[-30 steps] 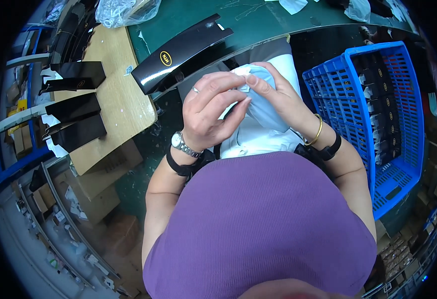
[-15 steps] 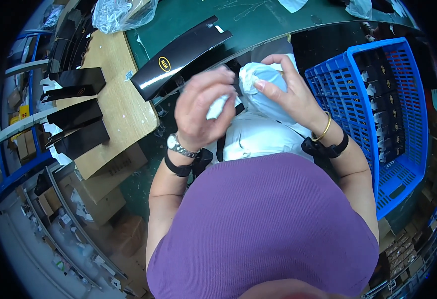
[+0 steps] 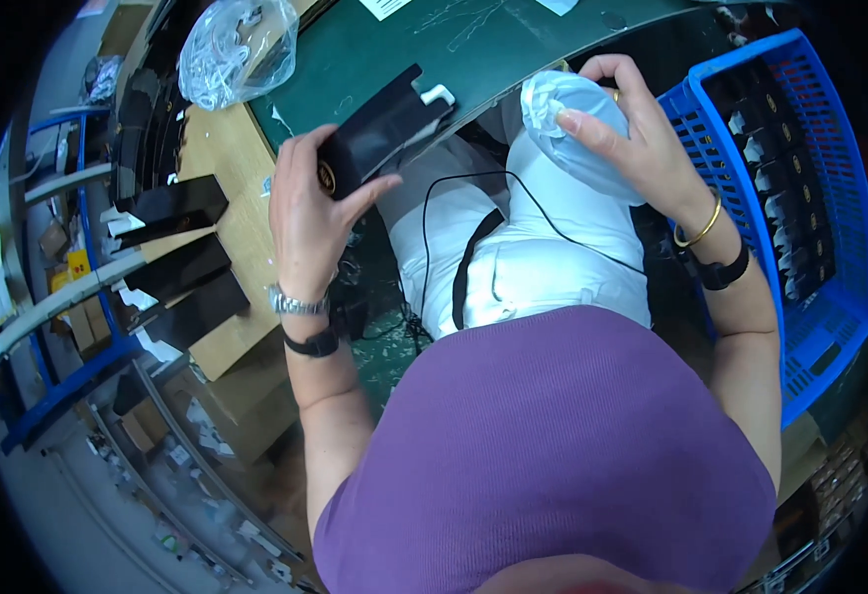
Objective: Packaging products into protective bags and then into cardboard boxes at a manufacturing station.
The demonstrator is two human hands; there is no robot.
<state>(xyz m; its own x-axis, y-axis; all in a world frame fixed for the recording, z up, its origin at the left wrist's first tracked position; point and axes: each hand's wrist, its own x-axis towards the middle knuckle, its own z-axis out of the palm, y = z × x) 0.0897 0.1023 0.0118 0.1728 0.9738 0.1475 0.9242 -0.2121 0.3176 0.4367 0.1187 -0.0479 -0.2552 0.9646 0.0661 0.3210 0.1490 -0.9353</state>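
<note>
My left hand (image 3: 310, 203) is wrapped around the lower end of a glossy black carton (image 3: 379, 134), fingers over its left edge and thumb along its near side. The carton slants up to the right, and a pale flap shows at its far end. Up to the right, my right hand (image 3: 642, 144) grips a rounded bundle in thin white wrapping (image 3: 577, 124), gathered into folds at its left end. The thumb presses near those folds. What is inside the wrapping is hidden. Bundle and carton are apart.
A blue plastic crate (image 3: 785, 396) on the right holds a row of black cartons (image 3: 795, 188). More open black cartons (image 3: 191, 272) lie on the wooden board (image 3: 226, 168) at left. A clear plastic bag (image 3: 236, 54) rests beyond them. A thin black cable (image 3: 473, 175) crosses my lap.
My left hand has moved left and taken hold of the black carton, which lay on the table edge. My right hand has shifted up and right with the white bundle.
</note>
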